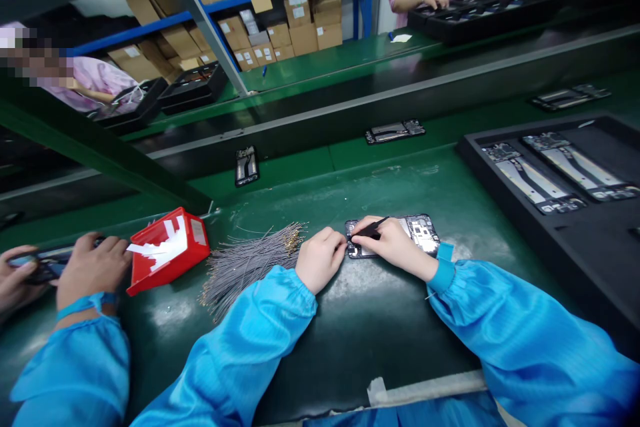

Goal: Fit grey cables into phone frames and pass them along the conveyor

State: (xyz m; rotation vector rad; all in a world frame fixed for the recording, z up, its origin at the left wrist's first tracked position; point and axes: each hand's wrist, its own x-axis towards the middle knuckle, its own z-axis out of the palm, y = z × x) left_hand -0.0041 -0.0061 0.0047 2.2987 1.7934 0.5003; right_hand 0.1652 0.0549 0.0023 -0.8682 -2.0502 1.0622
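An opened phone (425,233) lies flat on the green bench in front of me, its circuit boards and metal parts showing. My right hand (393,243) is over its middle, fingers closed round dark tweezers (370,229) whose tip is at the phone's left end. At that same end, my left hand (323,257) is closed in a pinch against the phone's edge. Whatever its fingertips may hold is hidden. Just left of that hand, a bundle of thin grey cables (250,263) with gold-coloured ends is spread on the bench.
A red bin (173,273) holds white paper strips. Left of it, a co-worker's hands (90,270) hold a phone. A black foam tray (560,240) with opened phones is at right. More opened phones (395,131) lie along the back ledge. People in pink work across the bench.
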